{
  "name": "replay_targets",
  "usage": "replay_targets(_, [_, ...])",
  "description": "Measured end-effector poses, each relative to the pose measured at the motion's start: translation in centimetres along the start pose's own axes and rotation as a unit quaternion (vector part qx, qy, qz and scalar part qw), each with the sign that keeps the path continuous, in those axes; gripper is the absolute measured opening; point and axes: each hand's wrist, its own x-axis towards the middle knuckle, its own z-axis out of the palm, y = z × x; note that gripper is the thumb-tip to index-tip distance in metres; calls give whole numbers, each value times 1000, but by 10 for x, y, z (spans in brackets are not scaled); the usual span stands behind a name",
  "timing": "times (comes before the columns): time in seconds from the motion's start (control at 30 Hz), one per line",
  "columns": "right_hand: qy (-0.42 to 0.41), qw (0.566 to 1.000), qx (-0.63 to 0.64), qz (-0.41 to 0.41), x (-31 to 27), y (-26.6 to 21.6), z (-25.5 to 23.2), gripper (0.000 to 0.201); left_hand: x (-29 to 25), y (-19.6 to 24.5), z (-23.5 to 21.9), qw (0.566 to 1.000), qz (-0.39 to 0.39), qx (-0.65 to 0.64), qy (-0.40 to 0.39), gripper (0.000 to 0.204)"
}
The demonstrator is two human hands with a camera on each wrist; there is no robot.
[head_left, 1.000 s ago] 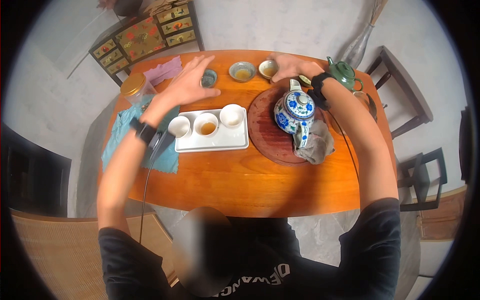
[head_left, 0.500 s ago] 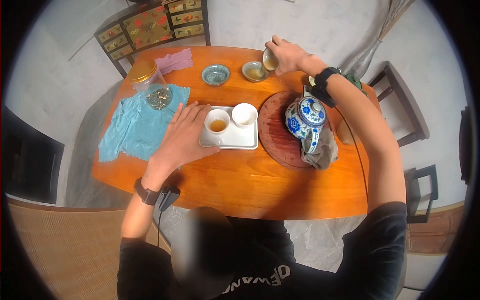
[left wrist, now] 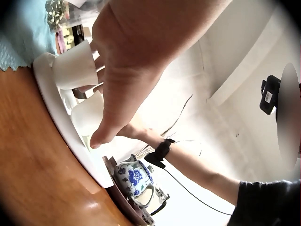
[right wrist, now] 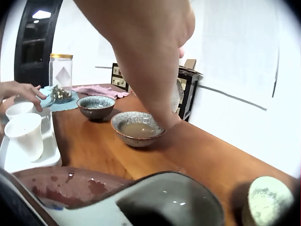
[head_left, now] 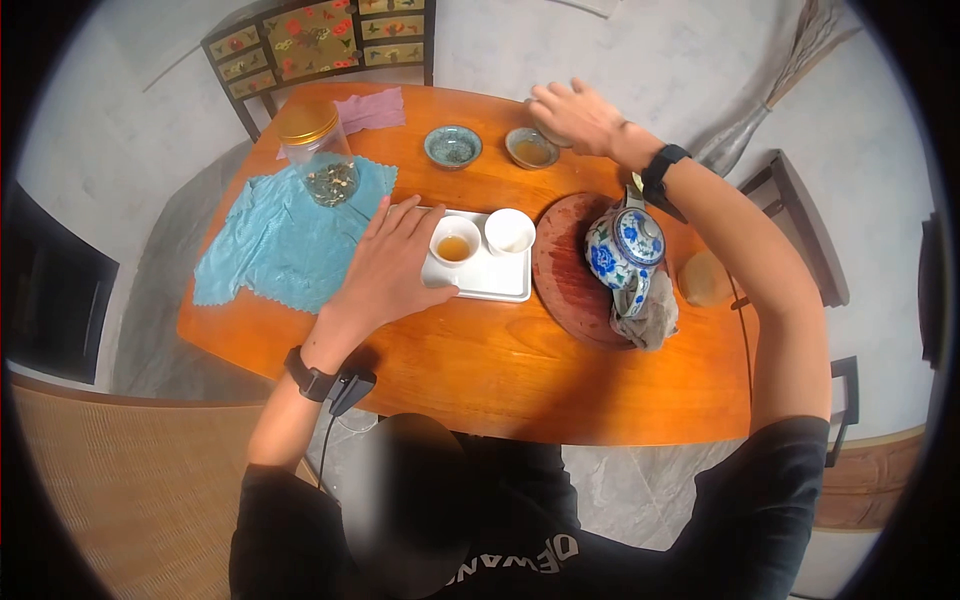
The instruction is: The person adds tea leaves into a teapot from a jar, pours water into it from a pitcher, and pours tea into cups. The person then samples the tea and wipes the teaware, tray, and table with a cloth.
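Observation:
At the far side of the table my right hand (head_left: 580, 118) grips a small cup (right wrist: 178, 94); it hides most of the cup. It is close beside a speckled bowl (head_left: 531, 149) of cloudy tea. My left hand (head_left: 392, 262) lies over the left end of a white tray (head_left: 490, 287), its fingers spread and fairly straight. At its thumb side is a white cup (head_left: 455, 242) with some amber tea. Another white cup (head_left: 510, 231) stands to the right. Seen from the left wrist, a white cup (left wrist: 75, 68) is beside my fingertips.
A greenish bowl (head_left: 453, 147) stands left of the speckled one. On the right, a blue-and-white teapot (head_left: 625, 240) sits on a round reddish board (head_left: 566, 285) with a grey cloth (head_left: 650, 318). A gold-lidded jar (head_left: 325, 165) stands on a blue cloth (head_left: 290, 235).
My left hand has come back from the greenish bowl to the tray. My right hand has lifted the small cup, tipped it over the speckled bowl, then shifted slightly right with it.

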Motion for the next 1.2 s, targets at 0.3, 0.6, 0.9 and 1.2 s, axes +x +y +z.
replay_targets(0.3, [-228, 892, 248, 302, -26, 20, 22, 90, 6, -2, 4, 999, 17, -21, 44, 79])
replay_targets(0.6, [-297, 803, 427, 290, -49, 25, 44, 112, 14, -4, 11, 997, 30, -36, 61, 65])
replay_targets(0.9, [-146, 878, 450, 77, 19, -5, 23, 111, 20, -3, 10, 995, 29, -69, 72, 55])
replay_targets(1.2, [-64, 866, 485, 103, 6, 6, 13, 87, 27, 13, -20, 989, 41, -114, 89, 51])
